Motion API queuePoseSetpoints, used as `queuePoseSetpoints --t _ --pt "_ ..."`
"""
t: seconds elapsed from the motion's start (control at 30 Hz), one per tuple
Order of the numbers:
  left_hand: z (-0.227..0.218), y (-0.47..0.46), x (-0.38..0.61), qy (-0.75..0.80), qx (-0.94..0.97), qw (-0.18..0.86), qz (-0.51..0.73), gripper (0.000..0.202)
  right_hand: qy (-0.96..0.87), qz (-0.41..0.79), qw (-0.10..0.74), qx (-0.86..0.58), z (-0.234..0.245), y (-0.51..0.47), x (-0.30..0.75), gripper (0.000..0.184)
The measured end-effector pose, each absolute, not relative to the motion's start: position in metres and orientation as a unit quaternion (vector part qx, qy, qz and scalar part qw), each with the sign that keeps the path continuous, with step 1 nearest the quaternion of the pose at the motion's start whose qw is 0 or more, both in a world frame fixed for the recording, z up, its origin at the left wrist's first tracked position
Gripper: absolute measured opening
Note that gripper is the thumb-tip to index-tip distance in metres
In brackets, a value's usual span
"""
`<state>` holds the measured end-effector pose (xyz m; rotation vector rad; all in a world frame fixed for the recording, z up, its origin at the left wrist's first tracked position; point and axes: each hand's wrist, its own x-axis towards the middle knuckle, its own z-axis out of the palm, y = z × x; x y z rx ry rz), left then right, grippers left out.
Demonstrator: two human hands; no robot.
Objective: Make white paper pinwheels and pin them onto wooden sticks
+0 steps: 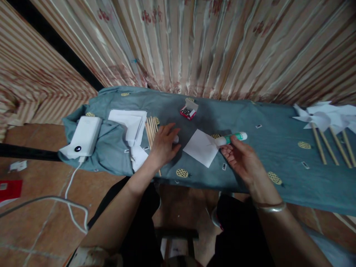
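Note:
My right hand [241, 157] grips a green and white glue stick [231, 138], its white tip resting at the right corner of a white paper square [200, 147]. The square lies on a table covered by a blue-grey cloth [250, 122]. My left hand [164, 144] rests palm down on the cloth just left of the square, fingers together. A small white object [176, 139], perhaps the stick's cap, peeks out at its fingertips. Thin wooden sticks [151, 130] lie partly under that hand.
A stack of white paper [129, 124] lies left of the sticks. A white power bank [85, 135] with a cable sits at the cloth's left end. A small red box of pins [188, 110] lies behind. White paper pinwheels on sticks [326, 120] occupy the far right.

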<state>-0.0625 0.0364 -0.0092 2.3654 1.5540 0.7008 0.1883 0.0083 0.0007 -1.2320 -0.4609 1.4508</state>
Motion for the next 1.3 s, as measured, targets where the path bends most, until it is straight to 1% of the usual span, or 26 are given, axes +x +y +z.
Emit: queuePoseSetpoints --t 0.07,0.13,0.2,0.23,0.37,0.47,0.57,0.8,0.93,1.17,1.3 --pt "-0.006 0.027 -0.054 0.504 0.817 0.101 0.264 0.039 -0.250 0.570 0.556 -0.551 -0.002 0.007 0.185 0.031" --pt "-0.006 0.015 -0.041 0.460 0.838 0.128 0.264 0.029 -0.316 0.516 0.552 -0.573 -0.007 0.007 0.181 0.033" --pt "-0.011 0.003 -0.028 0.411 0.863 0.159 0.248 0.026 -0.368 0.477 0.537 -0.591 -0.012 0.007 0.177 0.033" --pt "-0.014 -0.002 -0.022 0.403 0.866 0.170 0.244 0.027 -0.386 0.467 0.526 -0.597 -0.014 0.007 0.176 0.032" --pt "-0.028 -0.012 -0.010 0.395 0.872 0.188 0.220 0.045 -0.441 0.444 0.496 -0.602 -0.019 0.008 0.172 0.029" --pt "-0.036 -0.011 -0.011 0.390 0.875 0.196 0.211 0.050 -0.485 0.414 0.470 -0.611 -0.020 0.007 0.172 0.026" --pt "-0.038 -0.011 -0.011 0.389 0.875 0.201 0.208 0.051 -0.509 0.394 0.450 -0.619 -0.021 0.006 0.172 0.024" --pt "-0.036 -0.012 -0.010 0.391 0.873 0.200 0.212 0.051 -0.536 0.340 0.435 -0.639 -0.018 0.006 0.169 0.023" --pt "-0.037 -0.013 -0.010 0.392 0.872 0.198 0.218 0.050 -0.570 0.288 0.388 -0.665 -0.017 0.004 0.169 0.031" --pt "-0.037 -0.014 -0.009 0.394 0.871 0.194 0.221 0.053 -0.670 0.125 0.292 -0.671 -0.012 -0.001 0.166 0.040" --pt "-0.037 -0.013 -0.009 0.393 0.872 0.191 0.221 0.053 -0.686 0.099 0.274 -0.667 -0.009 -0.001 0.163 0.039"
